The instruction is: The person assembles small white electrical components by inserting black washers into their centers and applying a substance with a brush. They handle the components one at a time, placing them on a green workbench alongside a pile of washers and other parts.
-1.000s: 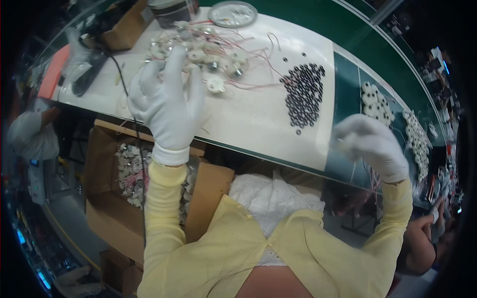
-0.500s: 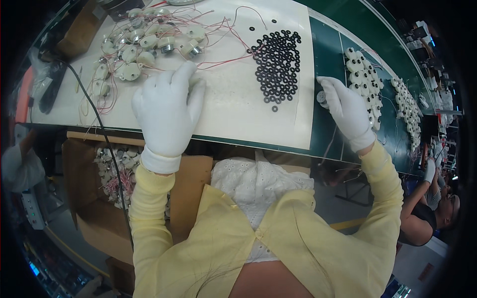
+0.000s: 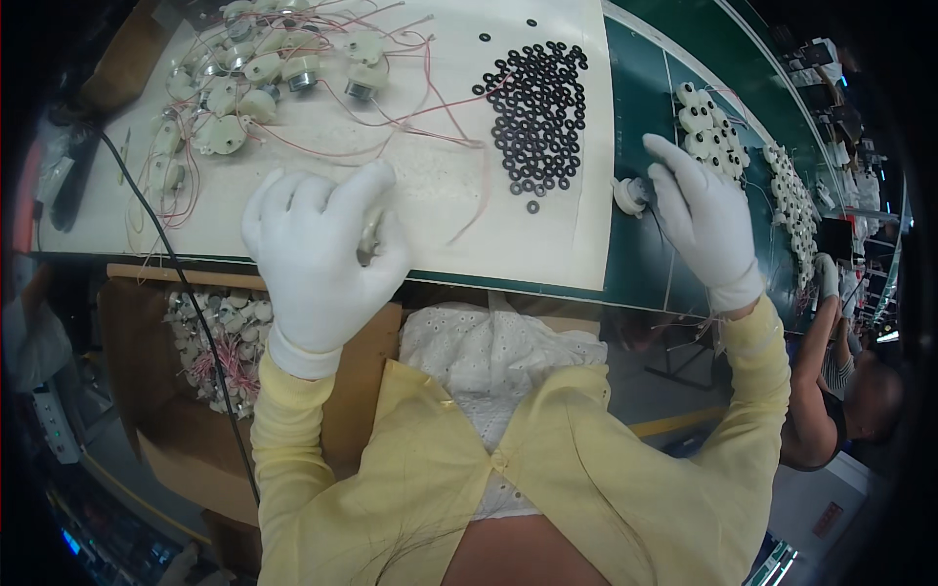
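My left hand (image 3: 322,259), in a white glove, is closed with thumb and forefinger on a small white motor (image 3: 369,240), mostly hidden by the fingers. Pink wires trail near it across the white sheet. On the green mat, a white and silver motor (image 3: 630,197) lies at the fingertips of my right hand (image 3: 705,220). That gloved hand has its forefinger raised and its fingers apart. Many black rubber rings (image 3: 535,117) are spread between the hands. Beyond my left hand lies a tangled pile of white motors (image 3: 262,68) with pink wires.
Rows of white motors with black rings (image 3: 711,137) stand on the green mat (image 3: 640,93), with another group (image 3: 793,210) farther right. A cardboard box (image 3: 186,430) of white parts sits below the table edge. A black cable (image 3: 179,210) crosses the left side. Another person (image 3: 816,410) works at right.
My left hand has drawn back from the pile toward me with a motor, its wires dragging. My right hand has spread its fingers and let go of the motor on the mat.
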A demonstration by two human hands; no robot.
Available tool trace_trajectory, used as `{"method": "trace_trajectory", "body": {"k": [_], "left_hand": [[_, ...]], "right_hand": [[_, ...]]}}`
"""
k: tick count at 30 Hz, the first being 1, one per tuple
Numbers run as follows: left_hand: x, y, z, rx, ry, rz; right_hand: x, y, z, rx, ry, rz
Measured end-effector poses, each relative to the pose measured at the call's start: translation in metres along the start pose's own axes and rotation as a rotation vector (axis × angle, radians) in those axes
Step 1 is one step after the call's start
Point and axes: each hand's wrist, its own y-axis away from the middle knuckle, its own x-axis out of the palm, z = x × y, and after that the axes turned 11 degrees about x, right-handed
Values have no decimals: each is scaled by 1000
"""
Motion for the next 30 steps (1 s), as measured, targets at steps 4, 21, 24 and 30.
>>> {"method": "trace_trajectory", "body": {"k": [4, 21, 24, 30], "left_hand": [[-3, 9, 3, -5, 22, -30], [6, 25, 14, -3, 181, -56], [7, 24, 15, 10, 181, -66], [8, 23, 16, 31, 186, -80]], "right_hand": [[-16, -5, 17, -13, -88, 291], [11, -20, 30, 212, -807, 473], [8, -29, 32, -132, -374, 258], [-2, -48, 43, -503, 34, 104]]}}
